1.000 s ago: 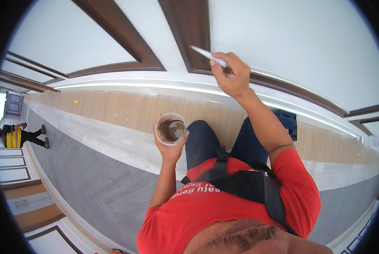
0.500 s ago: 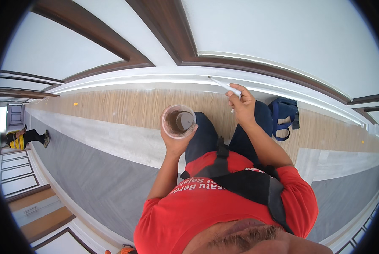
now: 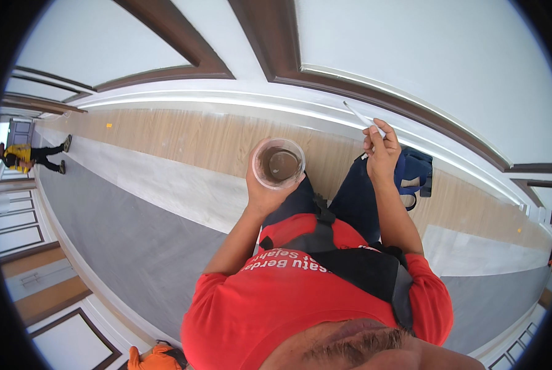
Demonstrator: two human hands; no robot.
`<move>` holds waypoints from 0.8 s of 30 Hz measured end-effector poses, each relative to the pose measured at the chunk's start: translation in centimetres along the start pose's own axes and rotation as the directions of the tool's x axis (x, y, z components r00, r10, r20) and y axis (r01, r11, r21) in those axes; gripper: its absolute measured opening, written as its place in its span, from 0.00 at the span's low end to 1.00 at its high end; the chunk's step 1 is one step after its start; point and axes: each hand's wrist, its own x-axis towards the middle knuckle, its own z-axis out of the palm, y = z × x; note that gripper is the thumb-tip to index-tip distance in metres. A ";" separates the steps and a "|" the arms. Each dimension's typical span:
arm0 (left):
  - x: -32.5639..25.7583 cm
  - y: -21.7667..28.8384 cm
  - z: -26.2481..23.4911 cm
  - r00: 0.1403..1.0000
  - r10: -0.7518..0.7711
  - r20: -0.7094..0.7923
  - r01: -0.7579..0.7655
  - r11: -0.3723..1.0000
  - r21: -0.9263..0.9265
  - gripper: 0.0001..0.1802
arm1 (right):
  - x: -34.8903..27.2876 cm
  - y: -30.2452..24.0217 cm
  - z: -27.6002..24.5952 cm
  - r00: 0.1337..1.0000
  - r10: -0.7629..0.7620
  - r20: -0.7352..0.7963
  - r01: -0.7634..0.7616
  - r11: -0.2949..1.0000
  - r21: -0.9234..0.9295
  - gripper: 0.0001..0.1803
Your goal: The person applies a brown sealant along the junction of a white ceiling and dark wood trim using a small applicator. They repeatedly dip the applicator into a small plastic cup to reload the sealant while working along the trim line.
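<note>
My left hand (image 3: pixel 265 192) holds a clear plastic cup (image 3: pixel 279 163) with brown liquid or paste in its bottom, raised in front of my chest. My right hand (image 3: pixel 382 153) is to the right of the cup, fingers closed on a thin white brush or stick (image 3: pixel 361 117) that points up and left toward the wall. The stick's tip is in the air, apart from the cup. I wear a red shirt (image 3: pixel 288 296) and dark blue trousers.
A white wall with dark brown trim (image 3: pixel 269 55) is ahead, with a white baseboard (image 3: pixel 226 105) above a wood-look and grey floor (image 3: pixel 134 228). A blue bag (image 3: pixel 415 172) lies by my right leg. A person in yellow (image 3: pixel 26 157) stands far left.
My right hand has come down from the brown wall trim to beside the cup. The cup in my left hand has risen slightly and shifted right.
</note>
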 end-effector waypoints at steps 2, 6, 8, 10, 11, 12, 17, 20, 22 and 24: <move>0.1 0.1 0.0 1.000 0.025 0.016 -0.026 1.000 0.012 0.54 | 0.4 -0.3 -0.7 1.000 -0.015 -0.002 0.015 0.999 -0.037 0.13; 0.1 0.0 0.1 1.000 0.011 0.023 -0.010 0.998 -0.067 0.54 | 0.9 -0.9 -0.7 1.000 -0.015 0.020 0.016 0.998 -0.063 0.12; 0.1 0.0 0.0 1.000 0.011 0.017 -0.009 0.997 -0.071 0.53 | 1.2 -1.0 -0.3 0.998 -0.019 0.061 0.027 0.990 -0.137 0.12; 0.0 -0.2 -0.2 1.000 -0.005 0.015 0.006 0.997 -0.077 0.53 | 1.8 -0.9 0.8 0.993 -0.038 0.115 0.068 0.960 -0.271 0.13; -0.1 -0.2 -0.4 1.000 -0.021 0.009 0.021 0.996 -0.081 0.53 | 2.2 -0.9 1.4 0.983 -0.085 0.162 0.137 0.928 -0.347 0.13; -0.2 -0.3 -0.6 0.999 -0.036 0.005 0.037 0.996 -0.084 0.53 | 2.7 -0.8 2.3 0.969 -0.127 0.213 0.207 0.885 -0.416 0.13; -0.6 -0.2 -1.3 0.999 -0.013 -0.049 0.009 0.998 -0.068 0.52 | 5.3 -1.2 7.6 0.859 -0.274 0.432 0.494 0.668 -0.557 0.14; -0.8 -0.7 -2.0 0.997 -0.005 -0.077 -0.001 0.997 -0.082 0.52 | 6.5 -1.3 10.4 0.780 -0.326 0.534 0.610 0.584 -0.535 0.13; -1.4 -0.9 -2.9 0.995 -0.021 -0.093 0.015 0.998 -0.060 0.52 | 7.1 -0.4 11.6 0.738 -0.346 0.579 0.661 0.543 -0.518 0.13; -2.1 -1.1 -3.6 0.992 -0.034 -0.120 0.032 0.999 -0.018 0.53 | 7.7 0.8 12.1 0.726 -0.347 0.594 0.674 0.532 -0.513 0.14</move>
